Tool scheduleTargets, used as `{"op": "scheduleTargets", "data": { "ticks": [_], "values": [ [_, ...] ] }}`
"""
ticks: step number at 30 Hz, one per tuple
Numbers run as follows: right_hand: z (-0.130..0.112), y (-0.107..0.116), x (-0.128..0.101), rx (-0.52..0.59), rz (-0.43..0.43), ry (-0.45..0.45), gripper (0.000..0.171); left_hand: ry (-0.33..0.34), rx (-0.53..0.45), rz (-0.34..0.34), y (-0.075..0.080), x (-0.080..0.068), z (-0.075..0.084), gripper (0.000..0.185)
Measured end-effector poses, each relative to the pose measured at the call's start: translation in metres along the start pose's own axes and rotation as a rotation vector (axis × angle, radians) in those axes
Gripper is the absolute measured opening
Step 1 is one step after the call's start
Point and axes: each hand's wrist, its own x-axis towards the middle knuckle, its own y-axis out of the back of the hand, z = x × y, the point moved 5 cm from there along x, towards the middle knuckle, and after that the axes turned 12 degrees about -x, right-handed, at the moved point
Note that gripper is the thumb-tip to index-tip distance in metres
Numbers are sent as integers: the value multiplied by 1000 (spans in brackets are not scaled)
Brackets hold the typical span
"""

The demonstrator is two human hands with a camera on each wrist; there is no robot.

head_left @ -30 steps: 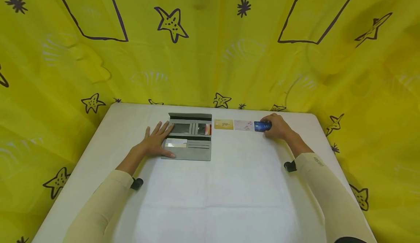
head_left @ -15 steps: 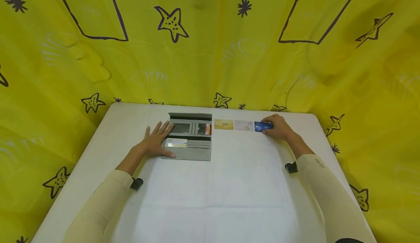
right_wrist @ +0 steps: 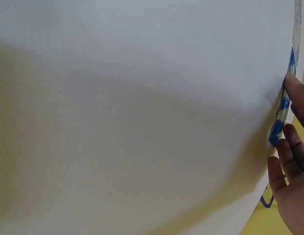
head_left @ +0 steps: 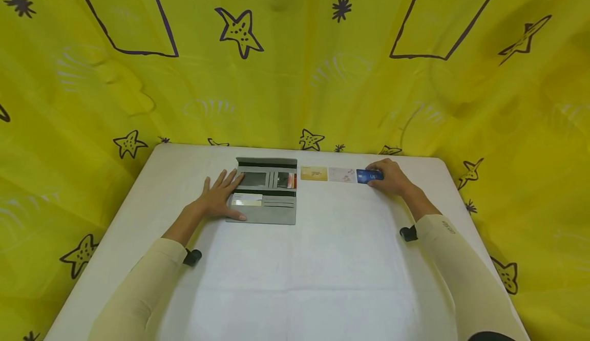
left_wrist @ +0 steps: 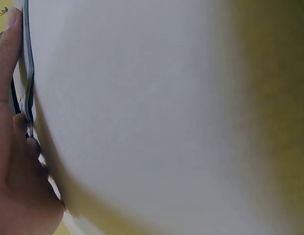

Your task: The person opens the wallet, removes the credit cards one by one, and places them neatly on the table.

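A grey wallet [head_left: 276, 217] lies unfolded on the table, with cards showing in its slots. My left hand [head_left: 214, 200] rests spread on its left side, thumb on the lower edge and fingertips at the upper panel. In the left wrist view, the wallet's edge [left_wrist: 28, 63] runs beside the thumb. To the wallet's right, a yellow card [head_left: 314, 173], a pale printed card [head_left: 342, 175] and a blue card [head_left: 365, 176] form a row. My right hand [head_left: 392, 177] pinches the blue card's right end between thumb and fingers. The right wrist view shows the blue card [right_wrist: 278, 131] close over the tabletop.
A white cloth covers the table [head_left: 295, 269], whose far edge meets a yellow curtain [head_left: 286, 85] printed with stars. Both forearms wear pale sleeves [head_left: 143, 284] with small black wrist cameras [head_left: 192, 257].
The right thumb and fingers have shifted slightly on the blue card, so more of its face shows. The left hand, wallet and other cards stay in place.
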Motion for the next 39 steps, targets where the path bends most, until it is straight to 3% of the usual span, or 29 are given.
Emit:
{"op": "scheduleTargets", "data": {
  "ticks": [8,16,19,26,39],
  "values": [
    [-11,2,-4,-25,91,-48,53,-18,-32,24,0,-1,2,131],
    [-52,-9,-5,51,216,-41,43,-33,-99,65,-1,-13,-3,116],
    [-69,-18,-6,98,219,-24,38,-34,-128,74,-1,-18,-4,115],
    [-105,-35,-9,156,233,24,32,-38,-99,53,-2,-24,-3,116],
    [-155,-53,9,224,186,58,39,-53,-89,50,-3,-24,-2,118]
  ]
}}
